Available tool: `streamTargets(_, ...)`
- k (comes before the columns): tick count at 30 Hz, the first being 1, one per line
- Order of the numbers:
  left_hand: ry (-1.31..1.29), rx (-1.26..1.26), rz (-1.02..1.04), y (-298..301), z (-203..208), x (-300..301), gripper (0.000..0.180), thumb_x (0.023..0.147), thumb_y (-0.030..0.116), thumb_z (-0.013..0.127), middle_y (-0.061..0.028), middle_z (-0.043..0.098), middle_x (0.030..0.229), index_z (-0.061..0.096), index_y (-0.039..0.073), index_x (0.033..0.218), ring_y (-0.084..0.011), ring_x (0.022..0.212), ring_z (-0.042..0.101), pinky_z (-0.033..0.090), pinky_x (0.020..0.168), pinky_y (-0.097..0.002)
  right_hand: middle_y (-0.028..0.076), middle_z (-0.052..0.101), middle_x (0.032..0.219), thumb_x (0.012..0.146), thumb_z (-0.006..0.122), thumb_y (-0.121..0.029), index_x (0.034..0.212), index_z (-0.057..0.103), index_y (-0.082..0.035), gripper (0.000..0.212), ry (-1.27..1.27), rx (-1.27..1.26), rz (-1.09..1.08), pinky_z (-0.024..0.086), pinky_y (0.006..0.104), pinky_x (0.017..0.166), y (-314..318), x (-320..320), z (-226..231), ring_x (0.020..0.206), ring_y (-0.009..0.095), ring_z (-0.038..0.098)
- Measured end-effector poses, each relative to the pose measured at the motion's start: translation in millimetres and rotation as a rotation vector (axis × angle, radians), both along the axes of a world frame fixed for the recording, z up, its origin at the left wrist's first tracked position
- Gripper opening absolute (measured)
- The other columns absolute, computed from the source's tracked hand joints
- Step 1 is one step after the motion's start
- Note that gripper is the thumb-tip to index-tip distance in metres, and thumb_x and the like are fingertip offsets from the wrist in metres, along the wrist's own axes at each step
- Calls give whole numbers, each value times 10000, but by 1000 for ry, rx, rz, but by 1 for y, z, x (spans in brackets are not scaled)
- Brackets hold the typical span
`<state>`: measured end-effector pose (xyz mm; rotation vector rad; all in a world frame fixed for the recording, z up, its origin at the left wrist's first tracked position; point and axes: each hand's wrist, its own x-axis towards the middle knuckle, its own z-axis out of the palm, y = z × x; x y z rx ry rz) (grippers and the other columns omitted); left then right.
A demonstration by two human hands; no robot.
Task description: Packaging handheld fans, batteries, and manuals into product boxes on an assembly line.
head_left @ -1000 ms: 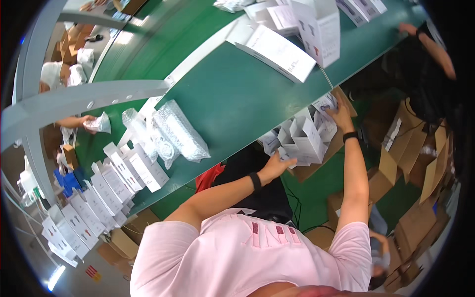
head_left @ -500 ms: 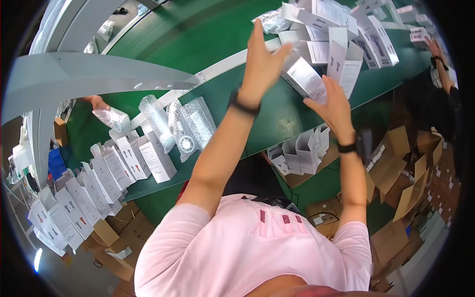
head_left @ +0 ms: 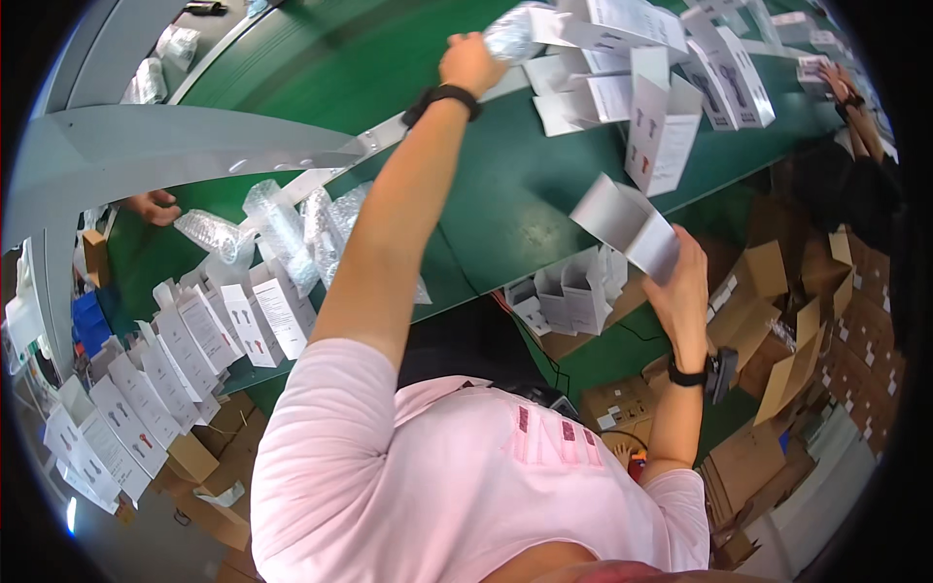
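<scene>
My left hand [head_left: 470, 66] reaches to the far side of the bench, its fingers closed on the near end of a bubble-wrapped item [head_left: 513, 35]. What is inside the wrap cannot be made out. Over the bench's near edge, my right hand [head_left: 682, 284] grips the lower end of a white carton [head_left: 622, 222], tilted with its upper end open. Just beyond it an open white box [head_left: 665, 136] stands upright. More white boxes [head_left: 622, 27] lie heaped behind that one, some with their flaps up.
Several bubble-wrapped items [head_left: 282, 228] lie at left beside a long row of open white boxes [head_left: 175, 360]. A grey metal frame [head_left: 185, 136] arches over the bench's left side. Another person's hand [head_left: 154, 207] shows at far left, another's [head_left: 838, 83] at right. Brown cartons [head_left: 777, 291] crowd the floor.
My left hand has closed on the bubble-wrapped item and shifted it slightly left. My right hand has drawn a white carton off the heap toward me. The other person's hand at left has released a wrapped item.
</scene>
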<state>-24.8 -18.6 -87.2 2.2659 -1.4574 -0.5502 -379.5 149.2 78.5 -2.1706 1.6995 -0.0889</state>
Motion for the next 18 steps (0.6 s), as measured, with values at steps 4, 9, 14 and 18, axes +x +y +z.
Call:
streamTargets(4,515,87,193,75,6,34,415,720,227,691,-169,608,1058,586,-15,1042,-291,873,637,537,724,-411,256,524,1255,631,739,-112,1338,429,16,782,167,131,-210,415,432,1004,30,-100,-20,1180,411,492)
streamTargets(9,1646,75,447,198,47,-11,371,814,57,605,-118,623,1015,516,1,1169,-218,820,619,534,719,-349,247,518,1291,669,741,-206,1356,435,-51,768,178,210,-223,431,467,975,14,-148,-183,1197,428,474)
streamTargets(14,1954,197,238,254,77,-64,415,863,99,589,-148,610,1170,501,25,1261,-292,1000,621,511,874,-444,269,505,1307,647,776,-243,1405,345,-25,898,10,308,-136,433,475,980,-1,-162,-314,1175,451,501)
streamTargets(18,2305,266,308,253,117,-84,360,926,261,542,-156,527,1333,514,69,1230,-348,1198,511,361,1047,-534,289,513,1295,633,802,-272,1447,278,-20,1001,32,380,-147,440,474,979,-9,-146,-279,1172,460,505)
